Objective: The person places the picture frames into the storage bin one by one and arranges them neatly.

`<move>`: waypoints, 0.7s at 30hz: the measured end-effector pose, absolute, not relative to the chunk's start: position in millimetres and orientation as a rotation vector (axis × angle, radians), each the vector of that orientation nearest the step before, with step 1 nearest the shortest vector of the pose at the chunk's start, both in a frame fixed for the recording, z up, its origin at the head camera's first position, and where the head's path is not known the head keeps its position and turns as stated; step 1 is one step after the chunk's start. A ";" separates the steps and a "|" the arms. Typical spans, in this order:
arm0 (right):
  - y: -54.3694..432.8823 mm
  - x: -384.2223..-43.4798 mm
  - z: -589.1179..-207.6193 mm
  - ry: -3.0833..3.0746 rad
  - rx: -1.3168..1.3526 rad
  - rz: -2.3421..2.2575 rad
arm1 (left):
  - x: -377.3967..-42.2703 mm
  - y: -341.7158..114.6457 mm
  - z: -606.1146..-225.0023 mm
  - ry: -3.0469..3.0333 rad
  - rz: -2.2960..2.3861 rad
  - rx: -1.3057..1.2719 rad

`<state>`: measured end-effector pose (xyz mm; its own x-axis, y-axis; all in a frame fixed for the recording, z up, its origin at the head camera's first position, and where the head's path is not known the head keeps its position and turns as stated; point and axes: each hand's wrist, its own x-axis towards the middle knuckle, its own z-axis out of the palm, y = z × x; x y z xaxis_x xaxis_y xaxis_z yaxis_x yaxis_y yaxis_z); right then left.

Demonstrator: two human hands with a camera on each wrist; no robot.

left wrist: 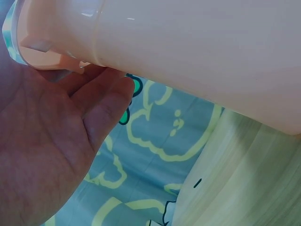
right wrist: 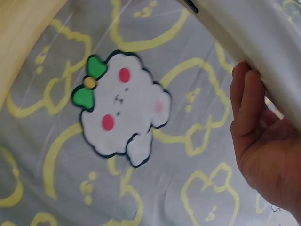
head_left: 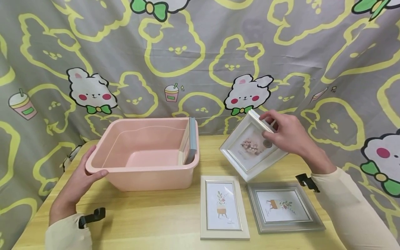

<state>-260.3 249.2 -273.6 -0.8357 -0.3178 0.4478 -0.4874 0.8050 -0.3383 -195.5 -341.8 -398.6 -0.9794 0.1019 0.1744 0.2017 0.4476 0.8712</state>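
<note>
A white picture frame point(head_left: 247, 149) with a pink flower print is tilted on a corner in the head view. My right hand point(head_left: 289, 133) pinches its upper right edge between thumb and fingers. In the right wrist view, the fingertips point(right wrist: 249, 87) lie against the frame's edge. At the left, my left hand point(head_left: 76, 182) grips the corner of a pink basin point(head_left: 150, 178), thumb over the rim; the left wrist view shows its fingers under the rim. Inside the basin, a blue-edged picture frame point(head_left: 193, 139) and a cream one point(head_left: 184, 147) stand upright along the right wall.
A cream picture frame point(head_left: 203, 208) and a grey one point(head_left: 262, 224), both with potted-plant prints, lie face up near the front of the wooden table point(head_left: 150, 222). A patterned curtain point(head_left: 193, 45) hangs right behind the table.
</note>
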 end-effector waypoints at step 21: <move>214.2 -247.3 -212.2 -2.439 0.244 1.123 | -198.0 -343.7 -400.8 -2.562 -1.630 -0.292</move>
